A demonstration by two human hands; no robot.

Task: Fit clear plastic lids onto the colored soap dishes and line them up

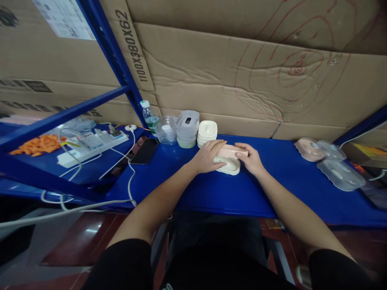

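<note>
Over the blue tabletop, both hands meet at a pale pink plastic container (231,152) standing on edge or tilted. Just in front and below it lies a cream lid-like piece (229,167) with a rounded hollow. My left hand (208,156) is closed at their left side, fingers along the pink container's far edge, thumb over the cream piece. My right hand (251,158) grips the pink container's right end, thumb on its near wall. Behind my left hand stands a stack of cream containers (207,131). What lies under my left palm is hidden.
Left of the stack are translucent containers (187,125), round clear tubs (166,131), a water bottle (148,114) and a phone (145,151). A power strip (93,149) with cables lies farther left, beside a blue frame post (111,52). Clear and pink lids (341,173) lie at right.
</note>
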